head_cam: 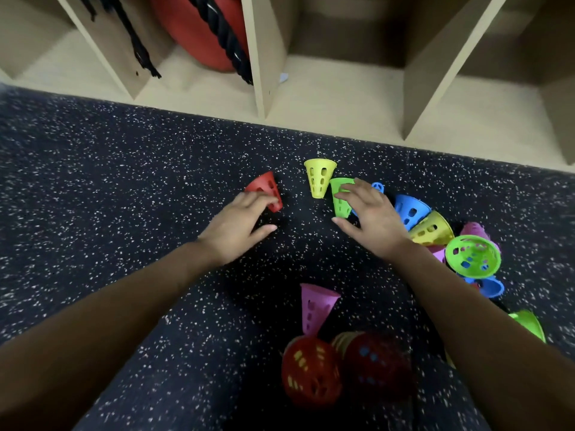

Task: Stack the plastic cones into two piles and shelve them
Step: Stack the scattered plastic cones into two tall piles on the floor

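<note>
Left hand: the left hand is out over the dark speckled rubber floor, fingers curled onto a red perforated plastic cone that sits tilted, wide end up. Thumb sticks out underneath, so it's touching the cone but I can't really tell if it's properly gripped.

Right hand: the right hand is spread open, its fingers draped over the rim of a bright green perforated plastic cone standing narrow end down. Not closed around it, more resting on top.

Yellow cone: a yellow perforated plastic cone stands wide end up just beside the green one, on the shelf side, between the two hands.

Loose heap: off to the right there's a jumble lying on their sides, a blue plastic cone, another yellow plastic cone, a green cone with its mouth facing the camera, plus bits of pink and blue poking out from under them.

Near the camera: a pink perforated plastic cone stands wide end up between the forearms, and right below it are two red cones seen mouth-on, kind of blurry.

Shelf: the beige wooden cubby shelf runs along the top at floor level. One bay has a big red round thing and thick black rope; no cones in any bay.
</note>
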